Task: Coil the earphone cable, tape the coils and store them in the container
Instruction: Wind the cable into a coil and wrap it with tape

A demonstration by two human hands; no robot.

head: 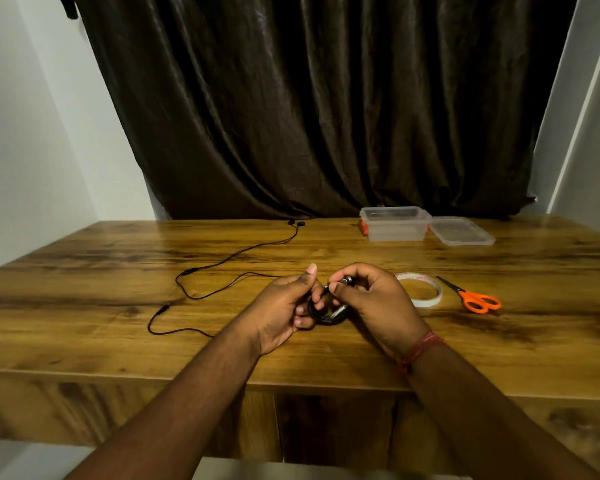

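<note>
A wooden bench (pixel 84 282) with a strong dark grain fills the middle of the frame, its front edge running across the lower half; below that edge a wooden panel and legs show in shadow. Orange-handled scissors (pixel 471 296) lie flat on the bench at right of centre, blades closed and pointing toward the upper left. Behind the bench a dark brown curtain (pixel 326 105) hangs in heavy folds across the upper centre, reaching down to the bench's far edge. White walls (pixel 32 133) flank the curtain at the left and right sides.
</note>
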